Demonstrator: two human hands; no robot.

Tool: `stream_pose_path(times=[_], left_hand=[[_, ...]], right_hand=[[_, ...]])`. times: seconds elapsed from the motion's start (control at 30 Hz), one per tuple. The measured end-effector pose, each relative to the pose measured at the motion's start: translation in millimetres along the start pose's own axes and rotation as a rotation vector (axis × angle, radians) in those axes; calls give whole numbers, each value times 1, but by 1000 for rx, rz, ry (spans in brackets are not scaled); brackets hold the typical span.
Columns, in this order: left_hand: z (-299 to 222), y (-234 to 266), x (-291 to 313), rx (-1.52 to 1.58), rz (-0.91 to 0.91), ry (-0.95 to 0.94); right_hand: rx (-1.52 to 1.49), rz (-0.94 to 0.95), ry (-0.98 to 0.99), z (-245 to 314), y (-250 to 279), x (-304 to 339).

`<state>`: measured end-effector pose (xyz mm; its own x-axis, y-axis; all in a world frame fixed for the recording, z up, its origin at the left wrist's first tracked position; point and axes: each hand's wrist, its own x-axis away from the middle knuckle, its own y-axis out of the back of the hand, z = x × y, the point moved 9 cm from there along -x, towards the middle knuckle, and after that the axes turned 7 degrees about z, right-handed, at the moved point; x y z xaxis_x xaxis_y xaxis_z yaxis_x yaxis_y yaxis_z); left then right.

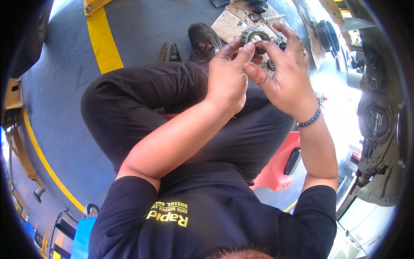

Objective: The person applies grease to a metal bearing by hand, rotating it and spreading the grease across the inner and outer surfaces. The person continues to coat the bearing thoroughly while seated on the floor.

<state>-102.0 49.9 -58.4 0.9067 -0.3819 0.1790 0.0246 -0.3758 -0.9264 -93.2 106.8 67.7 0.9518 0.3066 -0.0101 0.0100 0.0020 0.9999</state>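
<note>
A metal roller bearing (247, 35) with pale grease on it is held up over a stained cardboard sheet (224, 26). My left hand (228, 75) is closed on the bearing's near left side, thumb on top and dirty fingertips around its edge. My right hand (286, 69) is at the bearing's right side. Its index finger reaches to the bearing's rim by the grease, while the thumb and other fingers stand apart. A dark beaded bracelet (310, 120) is on my right wrist. A smaller dark ring-shaped part (271, 64) shows just below the right fingers, partly hidden.
Tools and dark parts lie on the cardboard, including a metal rod-like tool (274, 17). A red plastic seat (276, 172) is under me. On the right is a vehicle's underside with a round brake disc (375, 115). A yellow steel arm (94, 6) stands at the upper left.
</note>
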Motion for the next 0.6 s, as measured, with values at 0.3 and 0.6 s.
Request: stream_pose_path(times=[0.3,0.6], left_hand=[[1,15,-1,-207,-139,106],[-24,-15,14,-192,-63,54]], right_hand=[[-1250,-62,-192,-44,-31,24],[-598,-157,134,-31,-1,18]])
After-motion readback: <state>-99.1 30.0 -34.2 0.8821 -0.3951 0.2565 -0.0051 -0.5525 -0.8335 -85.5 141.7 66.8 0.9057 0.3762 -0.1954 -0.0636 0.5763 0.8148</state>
